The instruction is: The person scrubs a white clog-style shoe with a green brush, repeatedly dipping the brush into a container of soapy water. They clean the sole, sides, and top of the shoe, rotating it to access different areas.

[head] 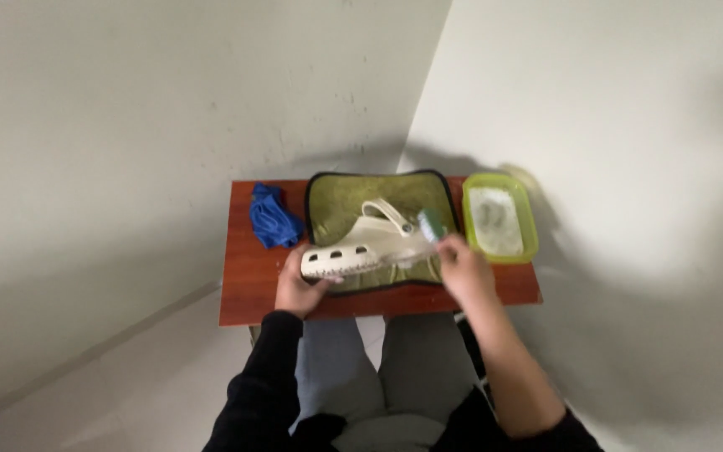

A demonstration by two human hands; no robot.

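Note:
A cream clog shoe (367, 245) with side holes and a heel strap lies on its side over an olive-green mat (353, 199) with a dark border. My left hand (298, 290) grips the toe end of the shoe from below. My right hand (464, 269) holds a small green brush (432, 224) against the heel end of the shoe.
The mat rests on a small reddish-brown wooden table (244, 285). A crumpled blue cloth (273, 218) lies at the table's back left. A lime-green rectangular container (530, 219) with white foamy contents stands at the right. My knees sit under the table's front edge. Pale walls surround.

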